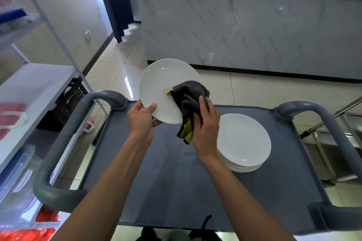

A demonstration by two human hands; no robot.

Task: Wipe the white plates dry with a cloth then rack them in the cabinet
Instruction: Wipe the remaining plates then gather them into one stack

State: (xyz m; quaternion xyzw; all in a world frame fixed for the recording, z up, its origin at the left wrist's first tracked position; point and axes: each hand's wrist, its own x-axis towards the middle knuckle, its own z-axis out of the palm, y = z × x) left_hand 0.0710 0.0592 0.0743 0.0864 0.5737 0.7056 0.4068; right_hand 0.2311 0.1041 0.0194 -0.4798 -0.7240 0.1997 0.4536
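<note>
Left hand (141, 118) holds one plate (156, 88); right hand (205, 125) presses one cloth (189, 98).

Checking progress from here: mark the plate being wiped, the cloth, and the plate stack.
held plate (156, 86), head view, bare face
cloth (191, 94), head view, dark upper fold
plate stack (244, 139), head view, top plate's centre

No readable text, labels, brands or numbers anywhere in view; the small pale tag on the cloth (191, 101) shows no legible print, and the red packaging at the lower left edge of the shelving (35, 92) is too blurred to read
</note>
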